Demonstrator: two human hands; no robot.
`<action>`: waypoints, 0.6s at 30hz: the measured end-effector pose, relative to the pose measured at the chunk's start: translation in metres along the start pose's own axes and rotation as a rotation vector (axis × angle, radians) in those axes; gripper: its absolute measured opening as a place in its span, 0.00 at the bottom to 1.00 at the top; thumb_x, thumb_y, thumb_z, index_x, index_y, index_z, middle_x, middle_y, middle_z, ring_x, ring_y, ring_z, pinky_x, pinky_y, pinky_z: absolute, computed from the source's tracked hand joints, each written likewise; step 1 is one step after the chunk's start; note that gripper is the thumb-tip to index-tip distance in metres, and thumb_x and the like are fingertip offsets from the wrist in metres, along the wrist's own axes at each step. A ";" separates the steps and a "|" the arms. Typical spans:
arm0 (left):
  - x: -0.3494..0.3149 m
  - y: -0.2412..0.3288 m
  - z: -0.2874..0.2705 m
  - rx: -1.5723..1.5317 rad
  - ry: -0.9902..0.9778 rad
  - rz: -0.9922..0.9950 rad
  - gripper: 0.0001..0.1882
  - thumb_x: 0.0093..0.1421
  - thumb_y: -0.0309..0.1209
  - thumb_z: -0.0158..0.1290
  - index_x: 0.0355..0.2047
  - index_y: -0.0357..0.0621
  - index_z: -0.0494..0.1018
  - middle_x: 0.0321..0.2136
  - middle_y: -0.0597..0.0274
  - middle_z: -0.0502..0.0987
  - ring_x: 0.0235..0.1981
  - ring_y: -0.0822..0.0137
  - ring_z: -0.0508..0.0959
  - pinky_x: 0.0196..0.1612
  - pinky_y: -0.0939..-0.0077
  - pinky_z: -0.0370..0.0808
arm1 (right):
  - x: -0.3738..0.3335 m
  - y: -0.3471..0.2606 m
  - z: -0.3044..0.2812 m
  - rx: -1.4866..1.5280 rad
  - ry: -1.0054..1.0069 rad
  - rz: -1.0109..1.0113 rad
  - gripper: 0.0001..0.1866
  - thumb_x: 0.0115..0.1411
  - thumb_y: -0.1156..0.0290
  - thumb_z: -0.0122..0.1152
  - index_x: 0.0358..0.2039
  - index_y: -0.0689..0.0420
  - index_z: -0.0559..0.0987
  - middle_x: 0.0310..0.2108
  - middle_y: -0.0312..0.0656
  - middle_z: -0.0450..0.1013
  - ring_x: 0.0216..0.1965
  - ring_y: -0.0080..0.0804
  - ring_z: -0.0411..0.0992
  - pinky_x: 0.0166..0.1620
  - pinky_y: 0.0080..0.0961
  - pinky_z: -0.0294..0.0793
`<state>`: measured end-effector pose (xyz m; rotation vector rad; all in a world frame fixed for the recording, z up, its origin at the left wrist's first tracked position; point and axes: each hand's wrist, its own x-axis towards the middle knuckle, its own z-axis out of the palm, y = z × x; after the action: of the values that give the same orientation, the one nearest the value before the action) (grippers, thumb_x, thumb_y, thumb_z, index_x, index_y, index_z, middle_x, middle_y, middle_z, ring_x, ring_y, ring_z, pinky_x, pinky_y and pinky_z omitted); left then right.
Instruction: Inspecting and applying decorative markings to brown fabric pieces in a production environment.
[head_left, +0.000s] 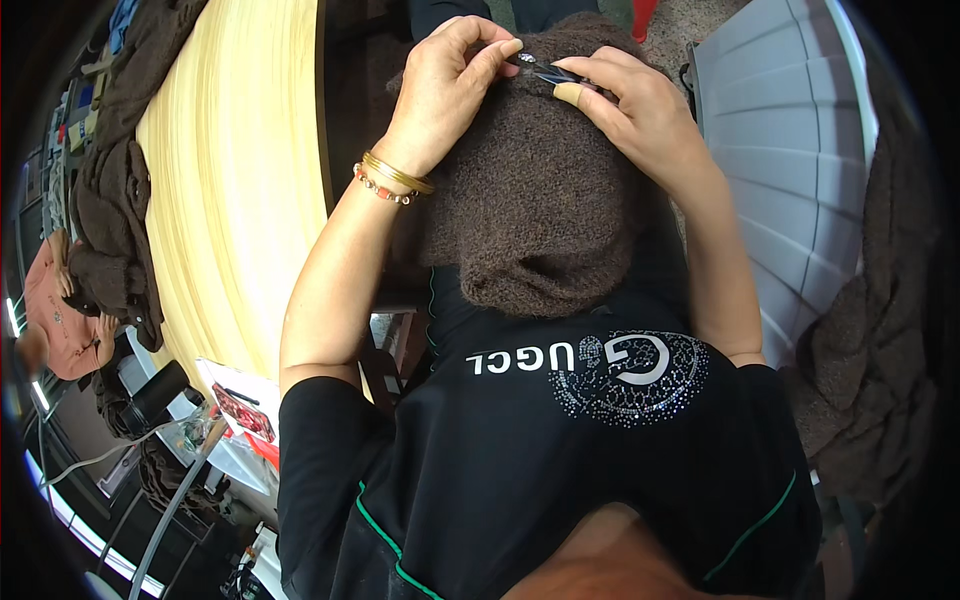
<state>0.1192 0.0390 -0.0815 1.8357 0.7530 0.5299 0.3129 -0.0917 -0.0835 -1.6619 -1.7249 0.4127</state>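
Person's hands at work on brown knit (545,190), head view. Knit lies bunched on the lap, btwn table (L) and pale ribbed panel (R); its lower end folds in just above the shirt hem area. L hand (450,85): thumb & index pressed together, pinching knit at its far edge; other fingers curl behind, partly hidden. R hand (635,115): closed around small dark snips (550,76), blades pointing L twd the L fingertips, close to the knit surface; whether blades touch knit, can't tell. Yellowish cover (568,93) sits on a R digit. Bracelets (395,180), gold-coloured & beaded, ring the L wrist. Shirt (420,480): black, w/ green piping and pale print.

Surroundings: table (230,150), light wood grain, curved by the lens; panel (785,140), pale grey, upper R; more brown cloth (850,380) beside it, far R. Across the table, far L, co-worker (65,315) in pink top, w/ dark garment (110,220) along the table edge, nr co-worker's hands.
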 end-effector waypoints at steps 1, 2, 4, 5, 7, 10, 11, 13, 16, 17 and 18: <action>0.000 -0.001 0.000 0.028 0.026 0.026 0.12 0.69 0.33 0.56 0.45 0.37 0.77 0.37 0.60 0.81 0.40 0.72 0.83 0.44 0.78 0.80 | 0.002 -0.001 0.002 0.007 -0.005 -0.001 0.15 0.65 0.68 0.63 0.50 0.59 0.81 0.31 0.41 0.72 0.31 0.33 0.73 0.36 0.28 0.71; -0.001 -0.002 0.000 0.057 0.052 0.052 0.10 0.70 0.32 0.55 0.44 0.38 0.78 0.33 0.66 0.82 0.37 0.77 0.84 0.43 0.82 0.81 | 0.003 -0.002 0.003 -0.018 -0.006 -0.002 0.15 0.65 0.67 0.63 0.49 0.58 0.81 0.31 0.41 0.72 0.30 0.33 0.73 0.37 0.29 0.72; -0.001 -0.004 -0.001 0.025 0.063 0.048 0.09 0.70 0.31 0.55 0.43 0.38 0.78 0.33 0.66 0.83 0.36 0.77 0.84 0.42 0.83 0.81 | 0.006 -0.004 0.006 -0.045 -0.011 -0.008 0.14 0.65 0.67 0.63 0.49 0.57 0.82 0.31 0.40 0.72 0.30 0.34 0.73 0.37 0.29 0.72; -0.001 -0.005 -0.001 -0.005 0.067 0.044 0.08 0.70 0.30 0.54 0.43 0.39 0.78 0.33 0.66 0.83 0.35 0.78 0.84 0.42 0.83 0.81 | 0.006 -0.005 0.007 -0.069 -0.010 0.012 0.14 0.65 0.66 0.63 0.49 0.57 0.82 0.32 0.41 0.73 0.30 0.36 0.74 0.37 0.30 0.73; 0.000 -0.004 -0.001 0.032 0.047 0.030 0.12 0.70 0.33 0.56 0.46 0.37 0.77 0.36 0.61 0.83 0.39 0.74 0.84 0.44 0.80 0.81 | 0.008 -0.008 0.010 -0.096 -0.014 0.028 0.14 0.65 0.65 0.63 0.48 0.56 0.82 0.32 0.41 0.73 0.31 0.37 0.74 0.37 0.31 0.73; 0.002 0.003 0.002 -0.024 0.048 0.286 0.09 0.69 0.31 0.55 0.43 0.37 0.74 0.34 0.62 0.79 0.36 0.74 0.79 0.40 0.80 0.77 | 0.010 -0.012 0.012 -0.142 0.036 0.008 0.15 0.64 0.64 0.63 0.48 0.55 0.82 0.33 0.41 0.74 0.32 0.39 0.76 0.39 0.32 0.75; 0.002 0.006 0.002 -0.073 0.066 0.421 0.06 0.70 0.28 0.54 0.40 0.37 0.73 0.31 0.64 0.77 0.33 0.76 0.77 0.38 0.81 0.75 | 0.011 -0.012 0.012 -0.160 0.033 0.028 0.15 0.64 0.64 0.63 0.49 0.55 0.82 0.34 0.41 0.74 0.33 0.39 0.76 0.39 0.33 0.75; -0.001 0.012 0.002 -0.090 0.063 0.262 0.05 0.70 0.26 0.51 0.37 0.37 0.72 0.28 0.66 0.75 0.30 0.77 0.75 0.36 0.82 0.73 | 0.012 -0.014 0.013 -0.180 0.028 0.042 0.15 0.64 0.63 0.63 0.49 0.55 0.82 0.35 0.41 0.75 0.34 0.40 0.77 0.40 0.33 0.76; -0.003 0.019 0.002 -0.104 0.044 -0.022 0.05 0.70 0.25 0.51 0.37 0.37 0.71 0.28 0.66 0.75 0.30 0.77 0.75 0.36 0.82 0.73 | 0.015 -0.016 0.013 -0.173 0.028 0.017 0.15 0.64 0.64 0.63 0.49 0.54 0.82 0.36 0.40 0.75 0.34 0.40 0.77 0.40 0.34 0.76; -0.004 0.021 0.001 -0.144 0.035 -0.010 0.05 0.70 0.26 0.51 0.37 0.37 0.71 0.28 0.66 0.74 0.30 0.77 0.75 0.36 0.82 0.73 | 0.015 -0.017 0.013 -0.169 0.020 0.025 0.14 0.65 0.64 0.63 0.49 0.54 0.82 0.35 0.40 0.75 0.34 0.40 0.77 0.40 0.34 0.76; -0.004 0.022 0.000 -0.143 0.038 -0.009 0.05 0.70 0.26 0.51 0.37 0.37 0.71 0.28 0.66 0.74 0.30 0.77 0.75 0.36 0.82 0.73 | 0.016 -0.018 0.013 -0.164 0.016 0.026 0.14 0.65 0.64 0.63 0.49 0.54 0.82 0.35 0.41 0.75 0.34 0.40 0.77 0.40 0.34 0.76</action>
<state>0.1223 0.0303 -0.0611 1.6930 0.7300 0.5991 0.2916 -0.0757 -0.0771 -1.8003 -1.7670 0.2755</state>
